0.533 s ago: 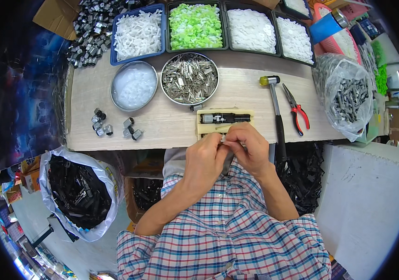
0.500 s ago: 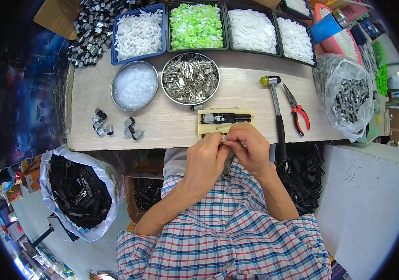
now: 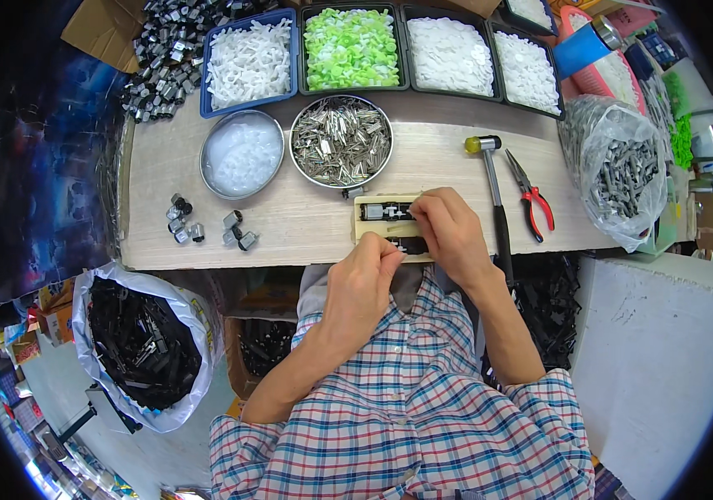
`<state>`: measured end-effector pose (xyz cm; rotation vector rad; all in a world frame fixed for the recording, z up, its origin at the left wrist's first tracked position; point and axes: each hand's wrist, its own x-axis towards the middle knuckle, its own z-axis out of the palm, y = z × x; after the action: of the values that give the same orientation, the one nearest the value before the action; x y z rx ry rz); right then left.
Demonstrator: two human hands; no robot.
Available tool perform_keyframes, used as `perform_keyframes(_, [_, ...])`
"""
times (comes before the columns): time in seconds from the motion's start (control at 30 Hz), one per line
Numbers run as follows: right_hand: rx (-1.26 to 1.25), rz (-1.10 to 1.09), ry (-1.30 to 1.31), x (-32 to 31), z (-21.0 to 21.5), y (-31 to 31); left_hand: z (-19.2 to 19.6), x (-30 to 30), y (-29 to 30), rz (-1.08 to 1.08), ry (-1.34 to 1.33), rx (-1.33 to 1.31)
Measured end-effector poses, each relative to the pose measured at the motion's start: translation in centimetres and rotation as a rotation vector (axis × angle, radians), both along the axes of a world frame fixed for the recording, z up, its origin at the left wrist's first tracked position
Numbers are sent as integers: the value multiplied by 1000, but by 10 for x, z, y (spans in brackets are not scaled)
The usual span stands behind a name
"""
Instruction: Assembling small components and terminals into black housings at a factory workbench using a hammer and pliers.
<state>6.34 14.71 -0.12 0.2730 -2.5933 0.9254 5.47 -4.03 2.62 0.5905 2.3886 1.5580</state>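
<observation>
In the head view, both hands met at the near edge of the wooden surface [image 3: 306,237], over a small pale jig block [image 3: 371,225] that carried black clip parts [image 3: 386,212]. The right hand [image 3: 450,232] lay on the block's right end, its grip pressed together with the fingertips on a black piece [image 3: 409,244] at the block's near edge. The left hand [image 3: 359,283] sat just below, its grip pinched closed right beside that same piece; what, if anything, lay between those fingertips could not be told. The black piece thus lay between the two grips, touching the right fingers.

Behind the block stood a round bowl of metal clips [image 3: 341,140] and, to its left, a bowl of clear parts [image 3: 241,154]. A hammer [image 3: 494,196] and red-handled pliers [image 3: 531,198] lay to the right. Small finished metal pieces [image 3: 206,227] sat well apart on the left. Trays of white and green plastic parts [image 3: 350,48] lined the far edge.
</observation>
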Motion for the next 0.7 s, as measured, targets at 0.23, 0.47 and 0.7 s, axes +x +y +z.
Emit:
perform_keyframes(0.23, [154, 56, -65, -3, -7, 5, -12, -2, 4, 2, 165, 93])
perform_keyframes(0.47, [256, 13, -90, -5, 4, 2, -10, -1, 8, -34, 239, 84])
perform_keyframes(0.7, [-102, -350, 46, -38, 23, 63, -19, -44, 3, 73, 421, 39])
